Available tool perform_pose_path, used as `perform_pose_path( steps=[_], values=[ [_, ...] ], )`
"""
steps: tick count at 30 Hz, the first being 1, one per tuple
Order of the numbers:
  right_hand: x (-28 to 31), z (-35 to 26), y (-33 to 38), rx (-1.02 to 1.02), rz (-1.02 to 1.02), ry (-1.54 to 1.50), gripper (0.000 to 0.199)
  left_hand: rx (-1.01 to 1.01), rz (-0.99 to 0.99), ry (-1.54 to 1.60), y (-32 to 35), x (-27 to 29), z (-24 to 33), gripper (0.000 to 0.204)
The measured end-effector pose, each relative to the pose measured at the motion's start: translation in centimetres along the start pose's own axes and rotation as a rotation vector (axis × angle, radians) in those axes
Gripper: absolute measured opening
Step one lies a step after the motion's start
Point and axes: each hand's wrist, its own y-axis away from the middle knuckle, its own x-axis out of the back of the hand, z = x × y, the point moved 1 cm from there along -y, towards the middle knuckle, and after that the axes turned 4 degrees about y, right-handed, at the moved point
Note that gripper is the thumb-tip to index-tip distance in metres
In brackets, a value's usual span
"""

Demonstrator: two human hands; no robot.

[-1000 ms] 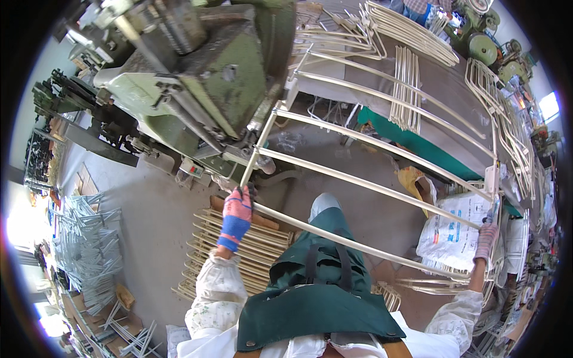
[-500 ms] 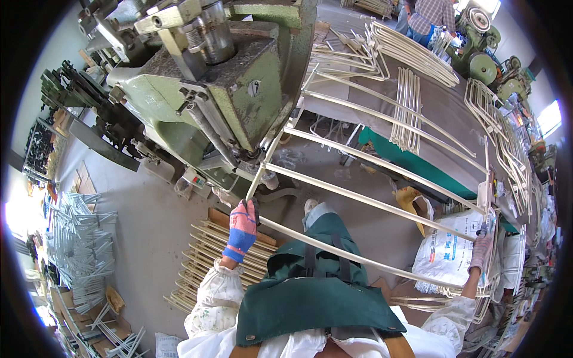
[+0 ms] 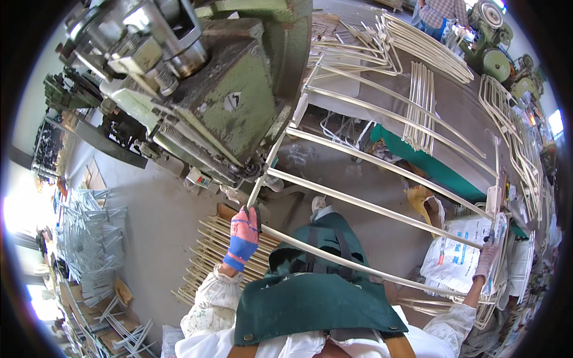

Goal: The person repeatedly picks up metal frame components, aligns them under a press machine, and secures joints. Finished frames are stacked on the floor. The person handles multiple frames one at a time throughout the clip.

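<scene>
Left hand (image 3: 243,231): gloved, out ahead of body, back of hand in view, fingers curled in firm grip. Left wrist (image 3: 229,269): bare, nearly straight. Left forearm (image 3: 213,298): sleeved, angled forward, slightly inward. Right hand (image 3: 487,258): gloved, well out to right, fingers closed, finer detail too small. Right wrist (image 3: 476,289): bare. Right forearm (image 3: 450,325): sleeved, slanting forward, outward. Hands well apart.
</scene>
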Motion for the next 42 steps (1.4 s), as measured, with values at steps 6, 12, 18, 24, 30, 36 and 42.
perform_pose_path(
  steps=[6, 12, 18, 24, 30, 36, 42],
  values=[
    [0.6, 2.3, 3.6, 0.294, 0.048, 0.151, 0.021, -0.016, 0.014, 0.264, 0.4, 0.7, -0.3, 0.019],
    [1.1, 13.7, 5.9, 0.15, 0.346, -0.652, 0.034, 0.187, -0.284, 0.731, 4.6, -1.8, 2.4, 0.015],
    [4.3, 26.8, 4.8, -0.391, 0.264, -0.845, 0.032, 0.123, -0.339, 1.161, 5.0, -6.8, 4.2, 0.019],
    [-1.2, 15.8, -5.5, -0.414, 0.247, -0.956, 0.034, -0.343, -0.49, 1.376, -3.8, -12.8, 18.8, 0.084],
    [-2.9, 12.0, -14.7, -0.349, 0.178, -1.105, 0.036, -0.502, -0.696, 1.265, -4.5, -16.4, 33.0, 0.095],
    [-6.4, 7.1, -21.5, -0.272, 0.023, -1.211, 0.039, -0.347, -0.331, 1.153, -2.7, -21.9, 32.9, 0.081],
    [-9.1, 2.6, -25.9, -0.222, -0.069, -1.263, 0.041, -0.323, 0.379, 0.965, 1.2, -18.7, 30.9, 0.035]
  ],
)
